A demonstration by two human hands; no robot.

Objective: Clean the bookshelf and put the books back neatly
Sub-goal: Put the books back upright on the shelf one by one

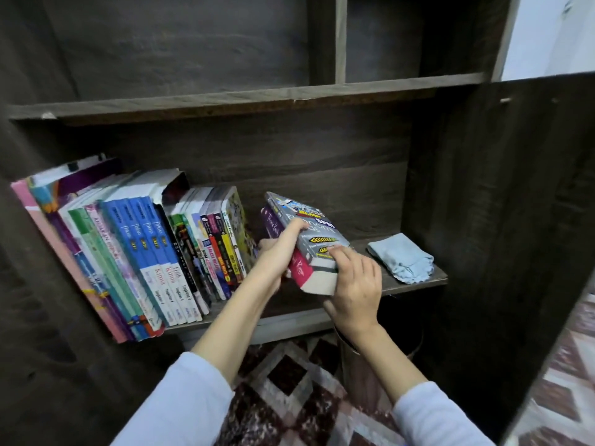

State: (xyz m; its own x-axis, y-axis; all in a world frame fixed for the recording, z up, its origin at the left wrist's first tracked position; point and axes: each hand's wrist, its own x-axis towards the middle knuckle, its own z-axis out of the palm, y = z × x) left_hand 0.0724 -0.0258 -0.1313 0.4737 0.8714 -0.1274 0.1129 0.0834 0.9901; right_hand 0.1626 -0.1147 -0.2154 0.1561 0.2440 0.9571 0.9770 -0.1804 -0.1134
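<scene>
A dark wooden bookshelf (415, 280) holds a row of upright books (138, 252) leaning on the left side of the middle shelf. Both my hands grip a small tilted stack of books: a grey book (309, 226) on top and a purple and pink book (301, 267) under it. My left hand (278, 252) clasps the stack's left side, fingers over the grey cover. On the stack's right front corner rests my right hand (355, 284). The stack's lower edge is near the shelf board, just right of the row.
A folded light blue cloth (401, 257) lies on the shelf to the right of the stack. The upper shelf (225, 101) and its compartments show no books. Below is a patterned rug (289, 391) and a dark bin (399, 320) under the shelf.
</scene>
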